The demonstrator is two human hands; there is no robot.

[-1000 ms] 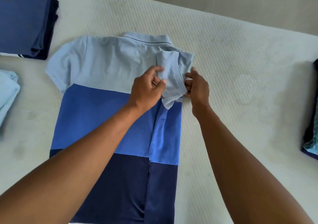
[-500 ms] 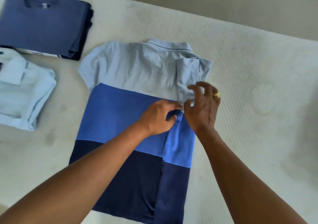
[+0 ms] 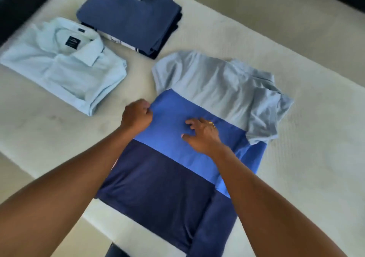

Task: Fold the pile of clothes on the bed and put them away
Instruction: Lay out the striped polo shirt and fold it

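A three-tone polo shirt (image 3: 207, 82) lies face down in the middle of the bed (image 3: 308, 148), collar toward the far side and navy hem at the near edge. Its right side is already turned in, with that sleeve (image 3: 264, 116) laid back over the panel. The left hand (image 3: 137, 116) pinches the shirt's left edge at the mid-blue band, fingers curled round the cloth. The right hand (image 3: 203, 135) rests on the same band with fingers spread and lightly bent, holding nothing.

The step in hand appears to be the left-side fold. It would go best with the right hand kept down as an anchor along the intended crease, while the left carries the edge across level, so that the colour bands line up and the left sleeve (image 3: 164, 69) does not bunch.

Far left lie a folded pale dress shirt (image 3: 59, 67) and a stack of navy tops (image 3: 130, 17).
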